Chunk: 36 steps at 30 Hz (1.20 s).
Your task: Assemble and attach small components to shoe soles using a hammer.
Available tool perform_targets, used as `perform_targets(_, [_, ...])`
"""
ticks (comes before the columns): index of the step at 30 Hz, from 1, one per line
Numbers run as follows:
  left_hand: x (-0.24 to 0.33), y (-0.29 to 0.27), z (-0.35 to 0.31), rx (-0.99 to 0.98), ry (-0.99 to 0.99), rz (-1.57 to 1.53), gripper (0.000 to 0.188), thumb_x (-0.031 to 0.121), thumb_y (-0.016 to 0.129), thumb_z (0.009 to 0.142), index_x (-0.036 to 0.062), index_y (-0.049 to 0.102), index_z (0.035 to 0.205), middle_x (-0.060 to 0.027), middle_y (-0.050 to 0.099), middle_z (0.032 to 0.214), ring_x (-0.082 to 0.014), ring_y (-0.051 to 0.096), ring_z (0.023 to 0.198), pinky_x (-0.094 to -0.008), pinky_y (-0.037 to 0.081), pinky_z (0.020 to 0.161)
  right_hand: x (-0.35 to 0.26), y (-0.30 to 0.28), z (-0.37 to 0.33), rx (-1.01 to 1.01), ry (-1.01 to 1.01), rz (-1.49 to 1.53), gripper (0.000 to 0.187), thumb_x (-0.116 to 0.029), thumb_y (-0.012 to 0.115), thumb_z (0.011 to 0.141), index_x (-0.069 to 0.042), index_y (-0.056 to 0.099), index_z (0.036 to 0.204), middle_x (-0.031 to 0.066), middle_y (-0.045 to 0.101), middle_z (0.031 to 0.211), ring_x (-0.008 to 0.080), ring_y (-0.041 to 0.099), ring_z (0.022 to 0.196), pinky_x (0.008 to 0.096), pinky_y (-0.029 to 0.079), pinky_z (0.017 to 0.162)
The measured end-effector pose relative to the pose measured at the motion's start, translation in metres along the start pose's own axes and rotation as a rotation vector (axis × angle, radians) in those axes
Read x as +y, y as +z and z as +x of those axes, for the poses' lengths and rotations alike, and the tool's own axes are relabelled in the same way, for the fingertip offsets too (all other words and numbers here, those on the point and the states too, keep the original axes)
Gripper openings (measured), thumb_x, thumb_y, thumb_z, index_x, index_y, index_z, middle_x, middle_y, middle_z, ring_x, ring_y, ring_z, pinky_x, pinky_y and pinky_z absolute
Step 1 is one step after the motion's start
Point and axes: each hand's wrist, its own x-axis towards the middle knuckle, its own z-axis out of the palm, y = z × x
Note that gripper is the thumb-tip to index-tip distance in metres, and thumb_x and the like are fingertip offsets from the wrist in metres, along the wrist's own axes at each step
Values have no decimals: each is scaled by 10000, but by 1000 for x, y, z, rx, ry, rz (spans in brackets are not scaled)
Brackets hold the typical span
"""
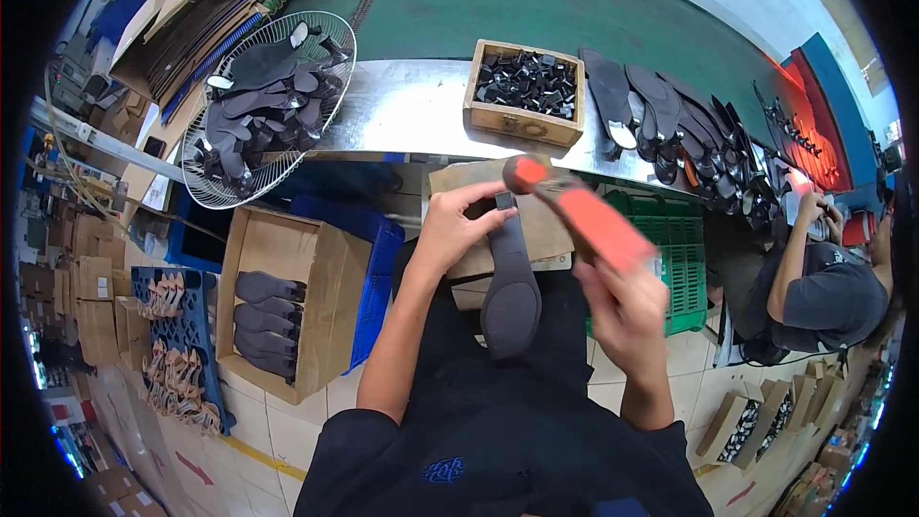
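Brushed, glossy metal forms the near strip of the worktop [412, 101], with a matt green belt [536, 0] stretching behind it. By the worktop's near edge, around its middle, sits a rough wooden box [522, 126] heaped with small, shiny, angular black pieces [526, 79]. Further left, a round basket [353, 50] of thin pale wire overhangs that edge, piled with dark soles and glossy heels [254, 124]. To the box's right, flat tapering soles [651, 101] with shiny heels line the same edge.

Below the worktop's near edge, over the person's lap, a long dark sole [511, 311] points its broad rounded end toward the body. Its narrow end lies over a stiff tan slab [550, 230]. There the left hand [459, 230] has thumb and forefinger pinched together on a small squarish black block [504, 200]. The right hand [627, 316] is closed round the orange-red handle of a hammer [598, 220], blurred, its rounded head just beside the block; whether they touch cannot be told.

Left of the lap, a cardboard box [330, 297] of smooth brown walls holds more dark soles along its left side
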Motion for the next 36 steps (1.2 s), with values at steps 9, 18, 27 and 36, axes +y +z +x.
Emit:
perform_targets(9, [-3,4,0,-10,173,560,1240,364,805,773,-51,-88,1528,-29,582,1403,-296,369,1428,-515,105,1225,36,23,-17,-55,64,-77,439,97,648,825,37,583,1255,203,621,988,365,640,774,403,519,656])
perform_targets(18, [-22,0,-2,-26,264,750,851,346,791,767,151,401,1497,-51,583,1395,-272,401,1409,-532,144,1212,26,31,-14,-75,188,-22,349,95,642,859,68,609,1206,231,665,969,322,680,798,353,549,723])
perform_targets(27, [76,9,-89,-210,306,-22,217,87,747,827,7,735,1029,-129,731,913,-250,711,819,-318,546,735,54,34,-1,-122,-42,-384,552,-70,677,872,-53,511,1398,114,641,926,277,641,713,368,526,596])
perform_targets(36, [98,16,-129,-390,-111,-436,189,161,730,896,-12,739,971,-94,709,796,-115,651,717,-269,480,654,32,7,12,-610,-112,680,355,-238,704,901,28,679,1134,161,691,1078,310,668,959,377,516,783])
